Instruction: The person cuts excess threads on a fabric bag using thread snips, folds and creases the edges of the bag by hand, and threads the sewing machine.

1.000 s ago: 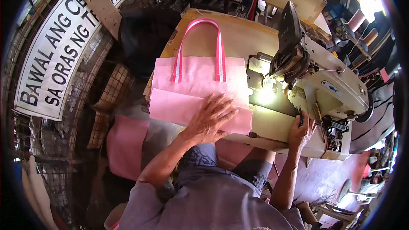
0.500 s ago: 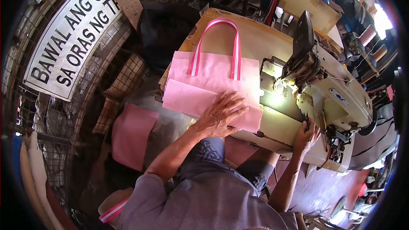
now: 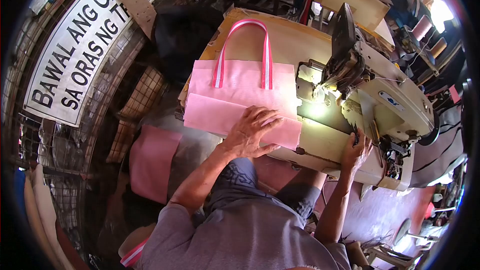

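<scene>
While a broad, tan, worn-topped table [image 3: 297, 37] spreads ahead of the person, a cream metal sewing machine [image 3: 395, 92] stands at its three o'clock side, a bright light beneath its head. At nine o'clock from that light, a flat rectangular panel of pink ribbed fabric [image 3: 242, 85] lies on the table, its near part folded over. At the panel's eight o'clock, well apart, hangs a loose pink cloth piece [image 3: 155, 162]. From the panel's twelve o'clock edge rises a looped pink-and-white striped strap [image 3: 267, 60]. The bare left hand [image 3: 247, 132] rests on the fold at five o'clock, fingers spread, thumb apart from them at the near edge. The bare right hand [image 3: 357, 152], at the panel's four o'clock, is curled around a small black object [image 3: 355, 139] whose kind I cannot tell.
</scene>
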A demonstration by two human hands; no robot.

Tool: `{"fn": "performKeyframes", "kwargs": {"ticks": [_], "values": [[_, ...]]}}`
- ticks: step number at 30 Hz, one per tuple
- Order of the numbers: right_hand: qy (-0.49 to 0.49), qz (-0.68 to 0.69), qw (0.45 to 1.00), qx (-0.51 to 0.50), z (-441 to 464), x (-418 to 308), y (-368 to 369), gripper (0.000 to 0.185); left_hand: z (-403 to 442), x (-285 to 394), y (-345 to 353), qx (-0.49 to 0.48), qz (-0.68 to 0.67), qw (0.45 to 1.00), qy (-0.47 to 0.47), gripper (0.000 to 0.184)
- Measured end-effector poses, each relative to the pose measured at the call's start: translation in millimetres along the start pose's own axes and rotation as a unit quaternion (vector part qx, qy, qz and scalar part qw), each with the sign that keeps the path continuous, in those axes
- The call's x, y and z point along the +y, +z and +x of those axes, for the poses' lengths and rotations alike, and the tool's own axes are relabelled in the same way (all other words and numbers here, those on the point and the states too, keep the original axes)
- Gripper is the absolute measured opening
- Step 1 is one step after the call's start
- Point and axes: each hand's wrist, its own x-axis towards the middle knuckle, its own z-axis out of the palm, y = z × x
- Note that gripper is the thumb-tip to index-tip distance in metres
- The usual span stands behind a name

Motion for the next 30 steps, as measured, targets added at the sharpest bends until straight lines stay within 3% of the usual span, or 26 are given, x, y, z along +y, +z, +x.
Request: {"fn": "performKeyframes", "kwargs": {"ticks": [6,24,27,30], "values": [[-0.015,-0.008,1.0,0.011,0,-7,-4,0.029,-3,-3,0,0.041,0.002,0.998,0.04,0.062],[-0.01,-0.024,1.0,0.006,1,-10,-4,0.028,-2,-2,1,0.036,-0.001,0.999,0.015,0.06],[-0.065,-0.047,0.995,0.059,-1,-21,-10,0.026,-2,-7,-1,0.1,-0.085,0.991,0.02,0.05],[-0.204,0.034,0.977,0.056,2,-39,-16,0.027,-6,-21,-24,0.158,-0.291,0.941,-0.073,0.039]]}}
